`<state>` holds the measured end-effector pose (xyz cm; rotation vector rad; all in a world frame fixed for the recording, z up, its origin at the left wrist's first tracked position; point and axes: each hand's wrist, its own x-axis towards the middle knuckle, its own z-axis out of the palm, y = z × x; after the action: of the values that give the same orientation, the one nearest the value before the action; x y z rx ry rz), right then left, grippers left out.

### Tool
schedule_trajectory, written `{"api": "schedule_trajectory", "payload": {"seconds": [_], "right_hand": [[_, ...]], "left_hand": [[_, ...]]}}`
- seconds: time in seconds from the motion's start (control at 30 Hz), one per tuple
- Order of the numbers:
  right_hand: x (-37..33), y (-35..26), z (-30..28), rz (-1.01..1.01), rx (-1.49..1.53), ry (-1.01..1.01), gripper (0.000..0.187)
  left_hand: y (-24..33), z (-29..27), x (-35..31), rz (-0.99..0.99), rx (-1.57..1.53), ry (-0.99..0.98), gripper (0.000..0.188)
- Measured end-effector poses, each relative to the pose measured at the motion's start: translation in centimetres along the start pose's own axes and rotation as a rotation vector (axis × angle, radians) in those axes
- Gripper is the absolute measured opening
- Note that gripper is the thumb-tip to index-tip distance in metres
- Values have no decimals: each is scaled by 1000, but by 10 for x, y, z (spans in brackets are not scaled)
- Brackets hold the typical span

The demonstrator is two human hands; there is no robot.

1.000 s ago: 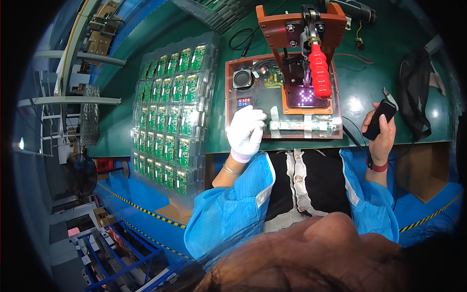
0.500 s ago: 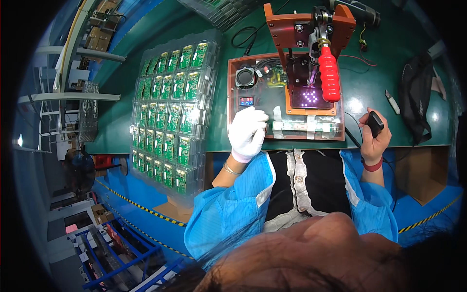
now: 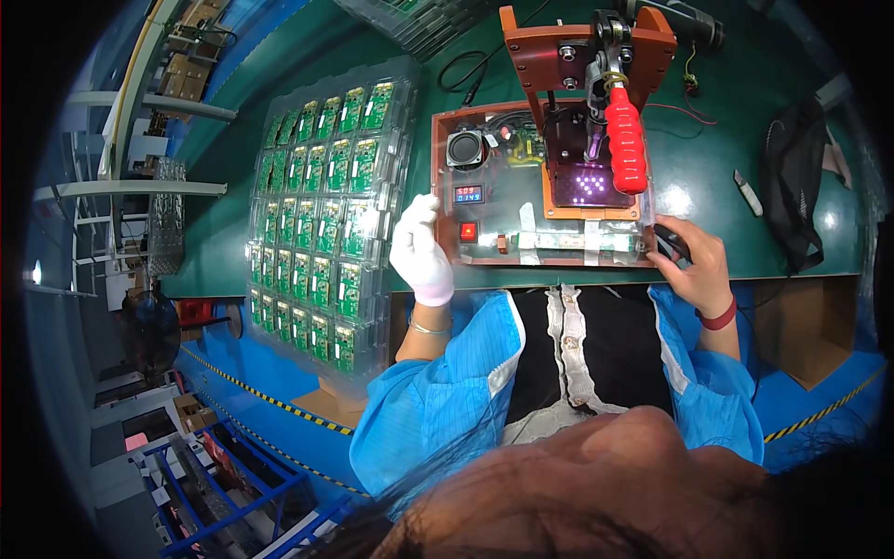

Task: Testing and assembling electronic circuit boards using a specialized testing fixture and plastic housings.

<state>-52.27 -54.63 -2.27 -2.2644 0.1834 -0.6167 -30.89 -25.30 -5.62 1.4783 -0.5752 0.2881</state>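
My left hand (image 3: 421,250), in a white glove, is raised just left of the test fixture (image 3: 498,210), fingers loosely extended and nothing seen in them. My bare right hand (image 3: 700,270) is at the fixture's right side. Its thumb and fingers close around a black, cabled handheld piece (image 3: 672,242), partly hidden by the fingers and held against or close to the edge. On the fixture, a toggle clamp with a red handle (image 3: 626,144) stands over a dark plate (image 3: 591,186) with a lit dot pattern. Beside my left hand are a digital meter (image 3: 468,194) and a lit red switch (image 3: 468,232).
To the left, a clear plastic tray (image 3: 402,121) holds rows of green circuit boards (image 3: 321,224) and overhangs the table's front edge. More trays (image 3: 419,28) lie at the back. A utility knife (image 3: 748,193) and a black bag (image 3: 792,186) are on the right.
My right hand has moved left with the black piece to the fixture's side. My left hand has drawn back leftward off the fixture, uncovering the red switch. The meter's reading has changed.
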Motion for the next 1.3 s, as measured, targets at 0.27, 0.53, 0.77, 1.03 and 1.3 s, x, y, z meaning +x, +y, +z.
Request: {"api": "schedule_trajectory", "payload": {"seconds": [0.27, 0.53, 0.77, 1.03, 1.3], "right_hand": [[1, 6, 3, 102, 54, -85, 49], [-5, 10, 16, 245, 115, -63, 45], [-8, 4, 15, 212, 198, -42, 44], [-14, 7, 17, 240, 263, -59, 46], [-16, 21, 0, 212, 275, -264, 47]], "left_hand": [[-10, -8, -3, -11, 23, -51, 27], [2, -1, -2, -102, -18, -34, 18], [-1, -4, -3, -115, 31, -35, 18], [-4, -9, -4, -27, 84, -97, 24], [-4, -11, -2, -34, 114, -131, 24]]}}
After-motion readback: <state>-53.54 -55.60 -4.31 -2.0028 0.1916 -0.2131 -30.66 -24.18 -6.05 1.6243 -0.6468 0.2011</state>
